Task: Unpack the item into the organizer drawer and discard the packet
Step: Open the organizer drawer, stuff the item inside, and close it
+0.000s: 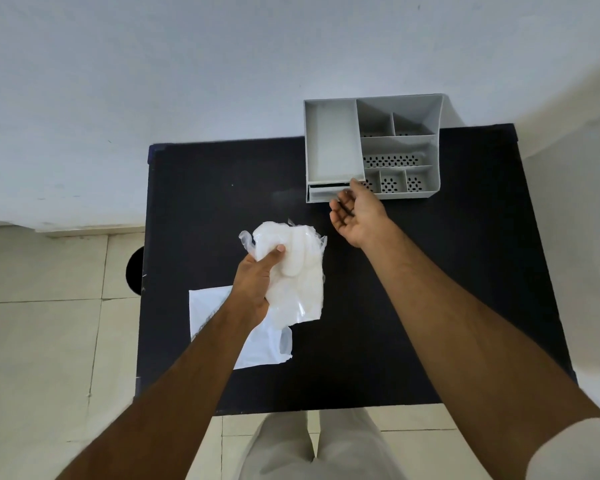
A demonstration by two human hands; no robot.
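Note:
My left hand [257, 282] grips a soft white item in a clear plastic packet [297, 271], held a little above the black table [395, 306] near its middle. My right hand [357, 216] is palm up with fingers apart, its fingertips at the front of the grey organizer [333, 143], right by the small drawer [321, 195] at the organizer's lower front left. The drawer shows a dark gap along its top. I cannot tell whether the fingers touch it.
A flat white plastic bag [215, 313] lies on the table's left front, partly under my left forearm. The organizer stands at the table's far right against the white wall, with several perforated compartments. A dark round object [135, 270] sits on the tiled floor left of the table.

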